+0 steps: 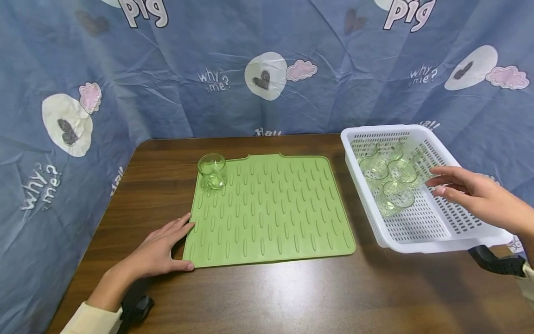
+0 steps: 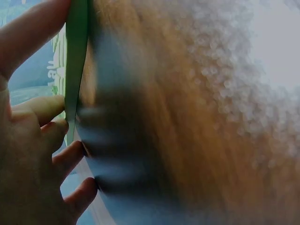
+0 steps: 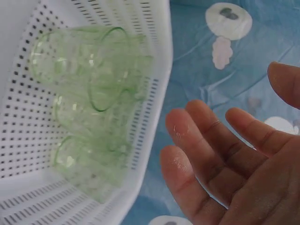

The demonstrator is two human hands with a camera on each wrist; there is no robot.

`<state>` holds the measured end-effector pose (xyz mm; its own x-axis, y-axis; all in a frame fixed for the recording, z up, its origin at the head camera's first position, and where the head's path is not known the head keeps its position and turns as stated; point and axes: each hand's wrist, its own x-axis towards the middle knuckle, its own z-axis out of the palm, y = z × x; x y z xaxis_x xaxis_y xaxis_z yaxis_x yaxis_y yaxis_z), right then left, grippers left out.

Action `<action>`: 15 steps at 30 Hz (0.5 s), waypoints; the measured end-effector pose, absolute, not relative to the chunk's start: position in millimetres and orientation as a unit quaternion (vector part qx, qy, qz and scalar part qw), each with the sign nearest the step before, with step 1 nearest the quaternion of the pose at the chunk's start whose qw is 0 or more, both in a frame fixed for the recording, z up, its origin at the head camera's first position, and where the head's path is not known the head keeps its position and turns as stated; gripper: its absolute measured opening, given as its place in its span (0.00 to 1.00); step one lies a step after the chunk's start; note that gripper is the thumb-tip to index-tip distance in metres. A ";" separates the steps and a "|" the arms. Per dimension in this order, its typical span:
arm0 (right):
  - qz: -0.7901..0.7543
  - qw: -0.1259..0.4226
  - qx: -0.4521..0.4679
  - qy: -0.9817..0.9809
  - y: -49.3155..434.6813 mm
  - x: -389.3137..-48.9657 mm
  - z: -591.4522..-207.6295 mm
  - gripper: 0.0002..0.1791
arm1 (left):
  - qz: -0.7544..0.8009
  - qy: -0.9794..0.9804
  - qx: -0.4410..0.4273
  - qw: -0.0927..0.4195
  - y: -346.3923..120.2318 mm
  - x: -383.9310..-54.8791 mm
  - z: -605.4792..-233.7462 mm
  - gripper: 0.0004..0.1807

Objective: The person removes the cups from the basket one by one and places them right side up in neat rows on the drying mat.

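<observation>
A ribbed green drying mat (image 1: 267,213) lies flat on the table, and one clear green glass (image 1: 212,171) stands at its far left corner. My left hand (image 1: 160,248) rests spread at the mat's left edge; its thumb and fingertips touch or nearly touch that edge, also seen from the left wrist view. Several more green glasses (image 1: 400,171) stand in the white plastic basket (image 1: 434,241) on the right. Over the basket's right side is my right hand (image 1: 475,192), fingers loosely bent and holding nothing. In the right wrist view a gap shows between its fingertips and the glasses (image 3: 110,70).
The brown wooden table (image 1: 292,297) extends in front of the mat and to its left. A blue printed cloth (image 1: 267,111) hangs behind the table and along its left side. The basket's raised walls surround the glasses.
</observation>
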<state>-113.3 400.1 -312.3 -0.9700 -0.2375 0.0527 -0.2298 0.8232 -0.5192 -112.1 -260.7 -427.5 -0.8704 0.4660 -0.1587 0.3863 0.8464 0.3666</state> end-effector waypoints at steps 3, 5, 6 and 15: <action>-0.269 0.012 -0.124 0.955 402.4 -114.8 -319.6 0.24 | 0.157 0.955 0.222 0.119 -259.7 -111.8 -426.3 0.57; -0.266 0.019 -0.119 0.956 403.6 -116.0 -325.5 0.24 | 0.150 0.956 0.224 0.117 -258.9 -112.0 -425.6 0.57; -0.264 0.021 -0.115 0.958 404.3 -116.3 -328.3 0.23 | 0.147 0.956 0.225 0.116 -258.5 -112.1 -425.2 0.57; -0.289 0.028 -0.107 0.951 405.0 -122.6 -346.5 0.22 | 0.146 0.956 0.232 0.104 -258.7 -112.6 -426.2 0.57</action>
<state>-122.6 405.0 -346.5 -0.9755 -0.2196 0.0089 -0.1874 0.8101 -0.5556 -112.6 -258.7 -426.2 -0.8711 0.4736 -0.1301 0.4130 0.8497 0.3277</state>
